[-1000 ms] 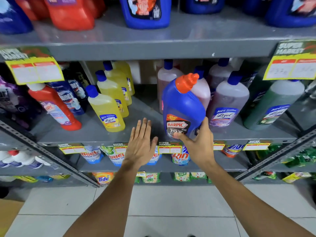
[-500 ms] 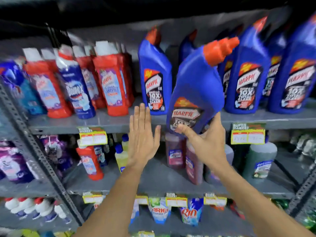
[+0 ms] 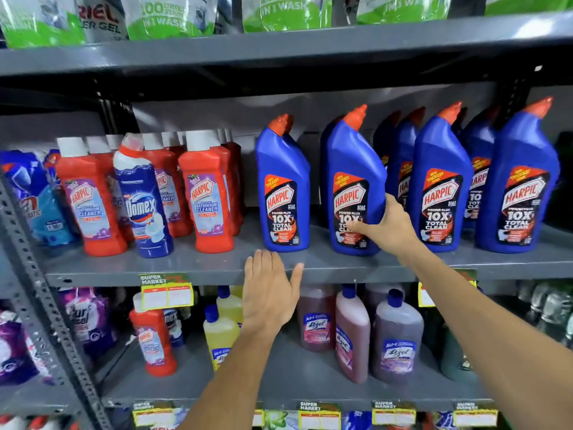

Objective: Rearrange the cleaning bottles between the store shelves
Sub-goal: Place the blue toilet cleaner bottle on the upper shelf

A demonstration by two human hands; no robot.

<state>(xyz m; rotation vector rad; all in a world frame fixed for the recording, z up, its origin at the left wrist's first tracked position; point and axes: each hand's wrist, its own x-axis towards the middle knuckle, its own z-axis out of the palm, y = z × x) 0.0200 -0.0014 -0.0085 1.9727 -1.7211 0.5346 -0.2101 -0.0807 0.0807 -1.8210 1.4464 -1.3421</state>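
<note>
A blue Harpic bottle with an orange cap stands upright on the grey middle shelf, in a row of like blue bottles. My right hand is wrapped around its lower right side, thumb across the label. Another blue Harpic bottle stands just to its left with a gap between them. My left hand hovers flat with spread fingers in front of the shelf edge, below that left bottle, holding nothing.
Red Harpic bathroom cleaner bottles and a Domex bottle fill the shelf's left part. More blue Harpic bottles crowd the right. The lower shelf holds Lizol bottles, yellow bottles and a red bottle. Green pouches sit above.
My right hand carried the blue Harpic bottle up from the lower shelf and it now stands upright on the middle shelf. My left hand stayed open and rose alongside.
</note>
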